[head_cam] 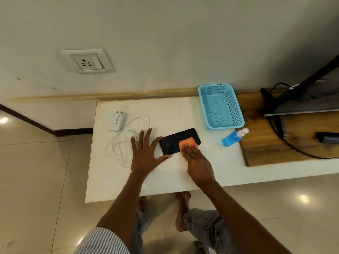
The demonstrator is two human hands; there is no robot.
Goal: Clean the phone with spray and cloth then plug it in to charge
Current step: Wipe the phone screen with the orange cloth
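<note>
Striped cloth of a sleeve point(99, 241) fills the bottom edge, and from it the left forearm reaches up to the white bench point(183, 110). Grey trousers and bare feet on the tiled floor point(36, 162) show under the bench's near edge. On the bench the left hand point(145, 154) lies flat with fingers straight and spread wide, its grip open on nothing; the thumb tip touches the near left corner of the phone point(174, 140), and the index finger lies along the phone's left end. That phone is black, screen dark, lying flat and slightly slanted near the middle of the bench. Over its right part sits the orange cloth point(189, 143), pressed down by the right hand point(198, 162), whose fingers are straight and close together on top of the cloth rather than curled round it. Left of the left hand a white cable point(119, 143) lies in loose loops, one plug end free near the fingers, and beyond it lies a white charger point(116, 122) on its side with the pins pointing at the wall. On the wall above is a socket point(88, 61). Right of the phone a blue spray bottle point(233, 138) lies tilted at the edge of a wooden board point(293, 143). Behind it stands a light-blue basket point(238, 118).
</note>
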